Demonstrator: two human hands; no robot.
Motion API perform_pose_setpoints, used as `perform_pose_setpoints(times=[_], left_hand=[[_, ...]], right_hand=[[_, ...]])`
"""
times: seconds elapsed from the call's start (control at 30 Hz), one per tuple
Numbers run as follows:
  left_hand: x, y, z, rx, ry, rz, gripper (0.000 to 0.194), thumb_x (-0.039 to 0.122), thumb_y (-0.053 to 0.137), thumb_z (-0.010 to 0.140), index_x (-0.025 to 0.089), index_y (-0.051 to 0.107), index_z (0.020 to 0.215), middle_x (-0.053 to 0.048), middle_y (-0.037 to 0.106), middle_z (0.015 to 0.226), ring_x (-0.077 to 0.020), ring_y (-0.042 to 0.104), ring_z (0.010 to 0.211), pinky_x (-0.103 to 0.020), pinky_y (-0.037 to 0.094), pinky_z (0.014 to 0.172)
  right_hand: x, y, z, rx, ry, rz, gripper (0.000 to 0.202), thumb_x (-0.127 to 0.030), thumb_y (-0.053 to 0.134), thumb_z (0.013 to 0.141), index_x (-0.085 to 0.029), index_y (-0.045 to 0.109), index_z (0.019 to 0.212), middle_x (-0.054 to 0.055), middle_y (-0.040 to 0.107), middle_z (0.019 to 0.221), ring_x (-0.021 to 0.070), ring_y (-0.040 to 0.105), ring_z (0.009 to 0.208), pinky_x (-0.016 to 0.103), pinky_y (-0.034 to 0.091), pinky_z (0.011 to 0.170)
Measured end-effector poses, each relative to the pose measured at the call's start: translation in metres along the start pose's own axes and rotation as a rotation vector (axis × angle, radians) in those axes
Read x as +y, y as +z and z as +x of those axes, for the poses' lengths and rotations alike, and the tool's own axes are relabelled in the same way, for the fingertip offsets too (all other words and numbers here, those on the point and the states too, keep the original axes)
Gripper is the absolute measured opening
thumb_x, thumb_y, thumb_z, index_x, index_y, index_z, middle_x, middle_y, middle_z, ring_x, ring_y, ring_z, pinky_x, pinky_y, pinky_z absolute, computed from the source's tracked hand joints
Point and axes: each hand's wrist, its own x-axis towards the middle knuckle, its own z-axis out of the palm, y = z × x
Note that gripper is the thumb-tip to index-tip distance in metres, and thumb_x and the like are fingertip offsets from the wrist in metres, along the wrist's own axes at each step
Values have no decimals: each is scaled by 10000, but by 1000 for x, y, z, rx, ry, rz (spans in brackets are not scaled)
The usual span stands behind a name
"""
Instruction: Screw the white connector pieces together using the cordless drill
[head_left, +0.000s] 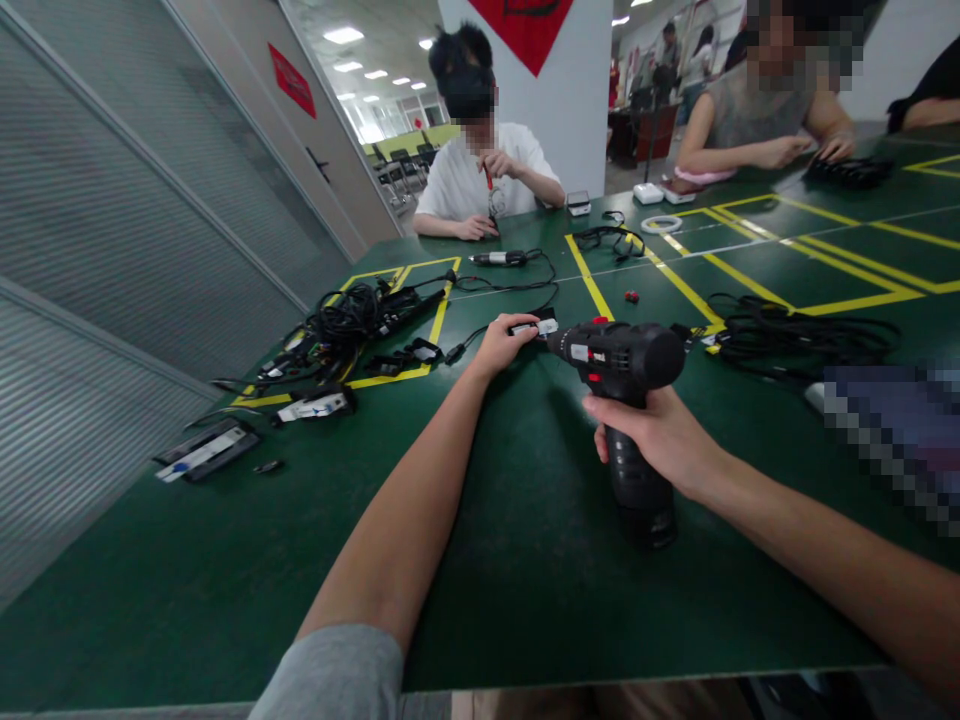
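1. l hand (504,345): fingers pinching blk/white part (547,326), far-mid on surface (300,560).
2. r hand (660,440): fingers wrapped round drill (611,355), nose at part; contact unclear.
3. risk: drill could skid into l fingers if tilted, or part could spin if held too loosely.

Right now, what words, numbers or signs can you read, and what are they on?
None is clear enough to quote.
Drill in the right hand: pale markings, too small to read.
Small part at the left hand: any print on its white patch is too small.
Red pillar sign: dark writing, cut off by the picture's edge, unreadable.
Red door sign: marks too blurred.
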Motion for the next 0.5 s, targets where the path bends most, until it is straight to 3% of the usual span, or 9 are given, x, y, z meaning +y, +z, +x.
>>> perform_pose_setpoints(times=[0.5], left_hand=[[0, 0, 0, -3, 1, 16, 328, 376, 618, 817, 223, 722, 1088, -58, 691, 1130, -222, 589, 1110, -369, 423, 1053]], right_hand=[[0, 1, 1, -6, -8, 18, 232, -375, 709, 805, -177, 598, 853, 0, 614, 506, 153, 568, 452, 274, 434, 476]])
